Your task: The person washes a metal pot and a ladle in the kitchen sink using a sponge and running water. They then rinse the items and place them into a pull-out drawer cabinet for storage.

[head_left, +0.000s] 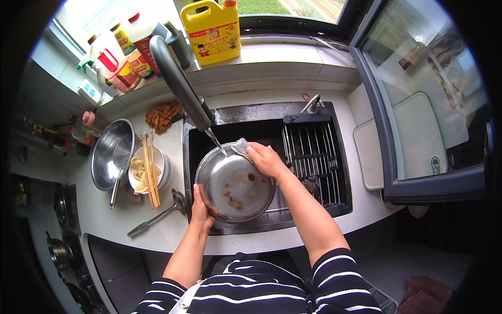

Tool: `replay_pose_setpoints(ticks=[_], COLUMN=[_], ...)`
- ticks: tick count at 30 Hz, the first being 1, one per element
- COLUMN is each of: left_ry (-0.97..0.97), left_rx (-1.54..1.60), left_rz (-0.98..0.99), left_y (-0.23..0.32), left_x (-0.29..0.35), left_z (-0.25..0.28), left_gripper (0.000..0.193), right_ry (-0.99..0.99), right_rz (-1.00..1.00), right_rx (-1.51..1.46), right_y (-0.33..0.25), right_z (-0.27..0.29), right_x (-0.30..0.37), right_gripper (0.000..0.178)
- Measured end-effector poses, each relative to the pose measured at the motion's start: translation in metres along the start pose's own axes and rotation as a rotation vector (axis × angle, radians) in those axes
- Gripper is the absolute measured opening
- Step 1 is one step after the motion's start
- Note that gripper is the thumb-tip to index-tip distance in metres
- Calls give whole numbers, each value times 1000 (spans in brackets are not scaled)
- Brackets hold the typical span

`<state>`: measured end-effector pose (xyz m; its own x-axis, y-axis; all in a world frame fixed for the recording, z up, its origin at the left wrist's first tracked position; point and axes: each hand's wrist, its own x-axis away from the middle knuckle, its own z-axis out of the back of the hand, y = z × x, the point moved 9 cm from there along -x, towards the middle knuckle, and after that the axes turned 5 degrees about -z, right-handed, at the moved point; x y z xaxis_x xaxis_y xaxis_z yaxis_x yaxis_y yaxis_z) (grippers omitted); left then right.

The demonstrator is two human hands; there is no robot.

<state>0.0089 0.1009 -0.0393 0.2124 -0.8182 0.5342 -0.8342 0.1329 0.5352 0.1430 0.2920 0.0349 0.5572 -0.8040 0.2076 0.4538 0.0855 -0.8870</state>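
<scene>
A round metal basin [238,186] with brown stains on its surface is tilted over the black sink [230,128]. My left hand [201,209] grips its lower left rim. At the far rim my right hand [266,159] presses a grey cloth [241,148] against the basin, fingers closed on the cloth. Water runs from the dark faucet [196,107] onto the basin's far edge. Part of the basin's right side is covered by my right forearm.
A metal rack [314,157] fills the sink's right side. On the left counter are a ladle [162,212], a bowl [166,170] holding chopsticks [151,172], a steel mixing bowl [112,152] and a brown rag [162,116]. Bottles and a yellow jug [214,39] line the sill; an open window [423,104] juts in.
</scene>
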Motion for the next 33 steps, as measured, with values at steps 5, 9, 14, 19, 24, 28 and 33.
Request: replay_pose_setpoints(ticks=[5, 9, 14, 19, 24, 28, 33], left_ry=[111, 278, 178, 128, 238, 183, 329], left_rx=[-500, -415, -574, -508, -331, -102, 127], left_rz=[20, -339, -196, -213, -290, -183, 182], left_y=[-3, 18, 35, 55, 57, 37, -17], left_x=[-6, -24, -4, -8, -25, -43, -57], left_z=[-17, -22, -42, -16, 19, 33, 50], left_gripper=[57, 60, 68, 69, 69, 70, 58], right_ry=[-51, 69, 310, 379, 175, 140, 5], right_rz=[263, 451, 179, 6, -311, -448, -612], right_rx=[475, 558, 329, -189, -668, -964, -1325], right_y=[-61, -94, -62, 58, 123, 125, 106], right_z=[-51, -68, -12, 30, 2, -10, -32], right_x=[32, 46, 6, -20, 14, 41, 56], right_gripper=[31, 26, 26, 24, 29, 35, 30])
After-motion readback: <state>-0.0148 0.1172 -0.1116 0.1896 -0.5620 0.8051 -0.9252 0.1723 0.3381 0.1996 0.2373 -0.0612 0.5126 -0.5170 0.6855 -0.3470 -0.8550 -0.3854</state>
